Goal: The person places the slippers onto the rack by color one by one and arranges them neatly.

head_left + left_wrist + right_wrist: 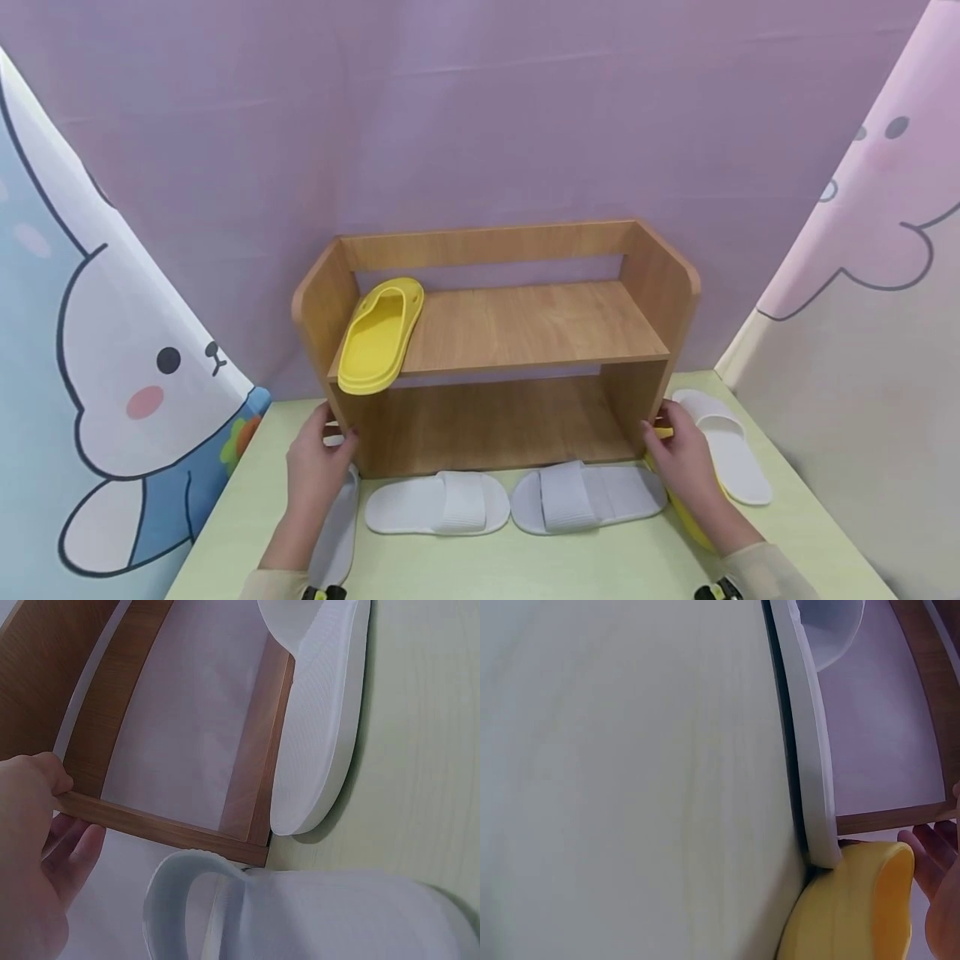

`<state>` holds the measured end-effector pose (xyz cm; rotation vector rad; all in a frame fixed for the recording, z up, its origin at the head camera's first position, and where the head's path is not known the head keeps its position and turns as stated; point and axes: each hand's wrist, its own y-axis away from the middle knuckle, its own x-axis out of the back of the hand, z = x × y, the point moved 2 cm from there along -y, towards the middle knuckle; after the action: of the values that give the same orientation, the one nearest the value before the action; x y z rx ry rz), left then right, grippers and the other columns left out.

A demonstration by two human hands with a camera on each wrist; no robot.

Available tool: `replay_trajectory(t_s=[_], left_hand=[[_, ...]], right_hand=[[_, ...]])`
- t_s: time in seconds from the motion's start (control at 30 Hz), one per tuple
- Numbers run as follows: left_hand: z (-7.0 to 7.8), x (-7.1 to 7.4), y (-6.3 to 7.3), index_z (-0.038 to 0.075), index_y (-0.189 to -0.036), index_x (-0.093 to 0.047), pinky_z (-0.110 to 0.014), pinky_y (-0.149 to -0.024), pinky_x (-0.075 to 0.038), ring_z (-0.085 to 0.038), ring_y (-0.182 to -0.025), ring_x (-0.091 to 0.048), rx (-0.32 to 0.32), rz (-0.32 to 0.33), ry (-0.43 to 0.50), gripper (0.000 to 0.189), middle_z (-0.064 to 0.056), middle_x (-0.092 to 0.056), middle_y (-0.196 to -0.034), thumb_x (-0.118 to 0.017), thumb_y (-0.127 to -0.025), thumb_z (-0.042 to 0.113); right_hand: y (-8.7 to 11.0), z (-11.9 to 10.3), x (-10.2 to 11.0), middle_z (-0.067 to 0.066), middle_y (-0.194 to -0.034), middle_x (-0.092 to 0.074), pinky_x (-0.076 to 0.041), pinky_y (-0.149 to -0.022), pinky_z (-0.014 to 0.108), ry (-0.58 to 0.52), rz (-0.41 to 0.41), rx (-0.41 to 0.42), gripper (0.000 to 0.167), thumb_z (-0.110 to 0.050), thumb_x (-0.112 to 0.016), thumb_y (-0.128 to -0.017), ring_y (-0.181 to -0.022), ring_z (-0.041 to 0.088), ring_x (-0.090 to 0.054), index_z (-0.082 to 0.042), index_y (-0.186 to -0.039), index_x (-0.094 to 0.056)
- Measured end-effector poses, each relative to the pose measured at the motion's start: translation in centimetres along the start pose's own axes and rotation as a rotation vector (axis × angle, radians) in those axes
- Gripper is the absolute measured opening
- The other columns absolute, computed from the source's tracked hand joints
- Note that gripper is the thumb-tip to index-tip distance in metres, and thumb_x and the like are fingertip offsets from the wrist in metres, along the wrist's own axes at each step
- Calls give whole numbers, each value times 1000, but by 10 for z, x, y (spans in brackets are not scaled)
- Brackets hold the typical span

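A small two-tier wooden shoe rack [517,325] stands against the backdrop. My left hand [315,462] grips the lower front edge of its left side panel, thumb at the front and fingers on the outside. On the opposite panel, at about the same height, my right hand [682,454] holds the edge between thumb and fingers. One yellow slipper [375,346] lies on the upper shelf at the left, toe toward the back. Another yellow slipper [832,915] is on the table beneath my right hand, partly hidden by it in the head view.
Two white slippers [408,504] [630,492] lie end to end along the rack's front. A further pale slipper [337,533] lies by my left forearm, and a white one [735,462] right of my right hand. A purple backdrop [487,108] rises behind; printed cartoon panels [112,350] flank the table.
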<state>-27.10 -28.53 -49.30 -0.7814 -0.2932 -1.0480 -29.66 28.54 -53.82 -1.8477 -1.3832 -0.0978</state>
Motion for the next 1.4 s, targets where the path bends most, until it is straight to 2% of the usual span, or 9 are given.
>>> replay_trajectory(t_s=[0.13,0.3,0.4,0.57,0.7,0.8,1.0,1.2,1.4], left_hand=[[-2,0,0,8,-147,-61,-50,-80,-70,-39,-110,-76,-12,1,-5,51,-17,-71,-131,-79,-99,6],[-4,-1,0,8,-144,-63,-47,-78,-70,-38,-108,-77,-27,17,-4,49,-16,-72,-128,-79,-98,4],[-4,-1,0,9,-144,-63,-48,-77,-70,-38,-108,-77,-29,21,-6,50,-16,-73,-128,-79,-97,5],[-2,-1,0,9,-146,-62,-49,-78,-70,-39,-109,-77,-22,10,-7,51,-17,-73,-128,-79,-98,6],[-3,-1,0,9,-145,-62,-49,-78,-70,-39,-109,-77,-21,9,-11,50,-16,-73,-128,-80,-98,7],[-5,-1,-1,9,-145,-62,-50,-77,-70,-40,-109,-77,-22,5,-18,50,-16,-73,-127,-80,-98,9],[-6,-1,-4,10,-143,-62,-50,-74,-70,-40,-109,-76,-22,-6,-35,50,-17,-74,-126,-80,-97,11],[-9,-1,-6,10,-141,-64,-50,-73,-70,-37,-106,-77,-36,8,-35,49,-16,-75,-122,-81,-95,9],[-7,-1,-7,8,-141,-63,-51,-74,-70,-39,-107,-76,-37,-6,-26,48,-18,-74,-123,-81,-96,9]], right_hand=[[1,-2,3,18,-114,-74,-62,-71,18,17,-9,17,34,1,-74,-101,-97,29,-73,2,-133,-64],[5,-8,11,17,-116,-73,-60,-77,21,43,-18,83,41,3,-77,-98,-102,35,-71,3,-137,-63],[9,-11,16,18,-119,-72,-58,-83,31,91,-19,123,46,3,-80,-95,-108,38,-68,4,-138,-62],[20,-9,25,23,-126,-68,-52,-93,54,178,-29,142,53,-2,-84,-91,-116,42,-63,5,-139,-61],[27,-8,34,27,-130,-63,-49,-96,64,200,-52,89,61,-10,-87,-92,-119,47,-58,8,-142,-58],[33,-7,41,32,-133,-61,-48,-98,70,215,-65,16,67,-18,-89,-94,-120,52,-57,9,-145,-55],[46,1,51,37,-131,-59,-48,-93,74,284,-62,-98,74,-30,-89,-94,-117,57,-56,9,-145,-52],[54,5,57,42,-128,-58,-48,-90,77,333,-91,-130,83,-35,-90,-92,-116,62,-56,12,-147,-50],[62,6,61,44,-126,-57,-49,-92,77,372,-130,-149,90,-38,-92,-89,-115,65,-55,13,-148,-49]])
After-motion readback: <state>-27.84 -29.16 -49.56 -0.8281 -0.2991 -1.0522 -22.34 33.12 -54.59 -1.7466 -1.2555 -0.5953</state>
